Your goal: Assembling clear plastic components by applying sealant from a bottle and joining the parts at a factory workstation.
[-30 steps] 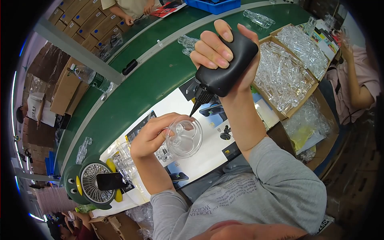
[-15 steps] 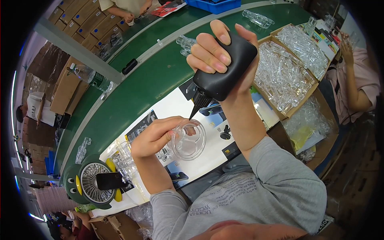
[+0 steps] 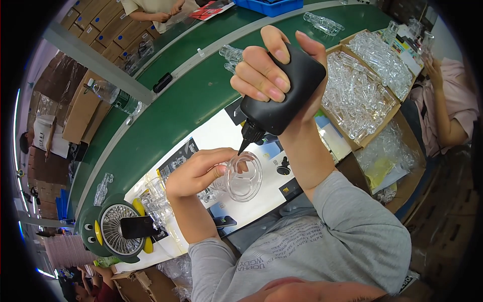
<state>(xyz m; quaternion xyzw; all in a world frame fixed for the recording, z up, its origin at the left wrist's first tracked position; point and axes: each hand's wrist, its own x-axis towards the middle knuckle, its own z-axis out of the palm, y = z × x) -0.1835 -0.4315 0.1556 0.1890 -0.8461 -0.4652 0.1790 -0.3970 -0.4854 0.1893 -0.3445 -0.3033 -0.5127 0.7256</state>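
Observation:
My right hand (image 3: 271, 70) is wrapped round a black squeeze bottle (image 3: 289, 93), tipped so its narrow nozzle points down. Between the fingers of my left hand (image 3: 201, 173) is a clear plastic part with a round rim (image 3: 245, 199). The nozzle tip is at the upper edge of that rim; I cannot tell whether it touches. Fingers of the left hand partly hide the narrower end of the part. Beneath both hands lies a white printed sheet (image 3: 211, 136).
Two cardboard boxes of clear plastic pieces (image 3: 352, 100) stand at the right. A penguin-shaped fan (image 3: 121, 229) and more clear parts (image 3: 156, 201) are at the left. Loose clear parts (image 3: 324, 23) lie on the green belt. Co-workers sit at the right (image 3: 448, 100) and stand at the far side (image 3: 161, 12).
The clear part has turned slightly and shifted a little right. The bottle has tilted more upright, its nozzle still at the rim. The far co-worker's hands have moved.

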